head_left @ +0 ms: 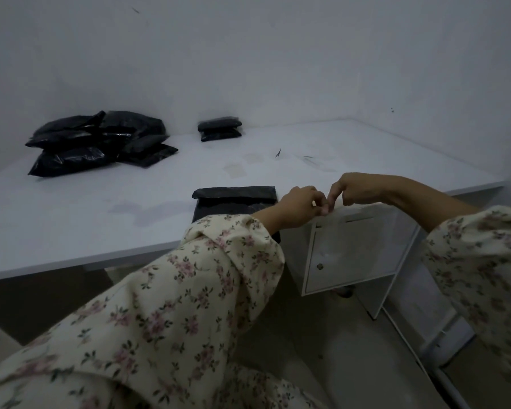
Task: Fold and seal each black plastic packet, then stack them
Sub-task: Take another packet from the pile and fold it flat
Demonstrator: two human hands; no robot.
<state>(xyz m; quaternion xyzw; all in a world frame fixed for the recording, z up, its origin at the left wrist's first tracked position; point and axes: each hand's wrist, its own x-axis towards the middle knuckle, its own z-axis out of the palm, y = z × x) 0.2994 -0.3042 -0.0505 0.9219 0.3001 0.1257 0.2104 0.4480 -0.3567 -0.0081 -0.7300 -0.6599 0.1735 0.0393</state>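
Right now both hands meet at the near right edge of the white table [130, 219]: the left hand [300, 206] and the right hand [350, 188] each have fingertips pinched together on something small and pale between them, likely a strip of tape, though I cannot tell. Just left lies the folded black packet [233, 199], flap turned over. Best to keep the strip taut, then lay it squarely across the flap. A loose heap of packets [98, 140] waits far left; the small stack [219, 128] sits farther back.
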